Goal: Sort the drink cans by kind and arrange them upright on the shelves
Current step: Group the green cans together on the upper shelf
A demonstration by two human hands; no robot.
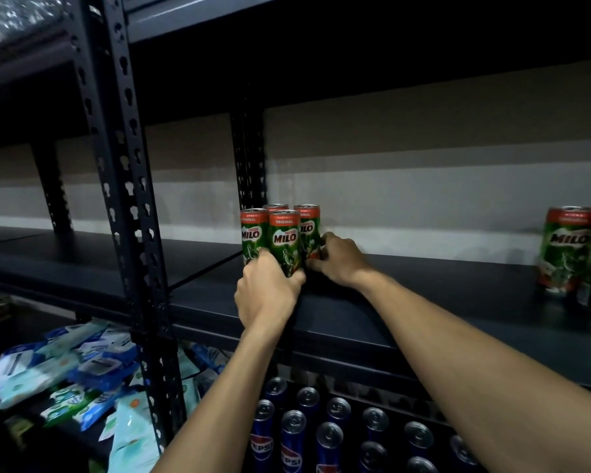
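Milo cans [280, 233], four, upright, clustered far-left on shelf [389, 302]; left hand [267, 291] gripped the nearest can; right hand [338, 261] clasped the right-hand can's base; second Milo group [574, 254] stood well right, nearer the right hand.

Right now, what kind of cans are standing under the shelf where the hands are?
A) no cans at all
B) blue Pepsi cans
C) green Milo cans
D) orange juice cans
B: blue Pepsi cans stand upright below the shelf, on which the left hand and right hand grip green Milo cans.
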